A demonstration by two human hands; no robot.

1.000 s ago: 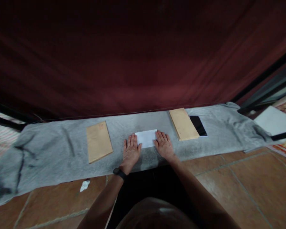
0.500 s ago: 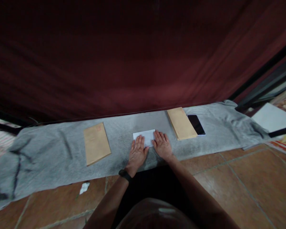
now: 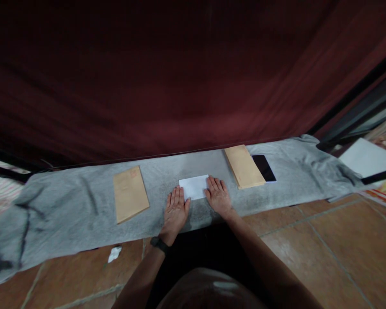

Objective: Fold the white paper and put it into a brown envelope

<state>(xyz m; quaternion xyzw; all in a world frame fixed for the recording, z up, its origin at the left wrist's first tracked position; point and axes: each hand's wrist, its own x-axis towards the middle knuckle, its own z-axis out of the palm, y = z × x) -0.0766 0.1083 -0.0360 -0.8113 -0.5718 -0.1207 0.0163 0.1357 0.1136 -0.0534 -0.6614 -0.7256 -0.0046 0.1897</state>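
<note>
Against a dark red backdrop [image 3: 167,94], grey cloth [image 3: 67,197] covers a narrow bench [image 3: 164,171], probably to give flat things a soft, even bed. A white paper [image 3: 193,187] lies flat on it directly before me, between my two hands. The fingers of my left hand [image 3: 174,210] lie nearly together beside its left edge, thumb apart at the near corner; those of my right hand [image 3: 219,198] fan slightly over the right edge. Neither pinches anything; so placed, they seem to keep the paper square and steady. Brown envelopes lie to either side, one at left [image 3: 130,195] and a stack [image 3: 245,168] at right near a phone [image 3: 264,168], apparently parted to leave room.
</note>
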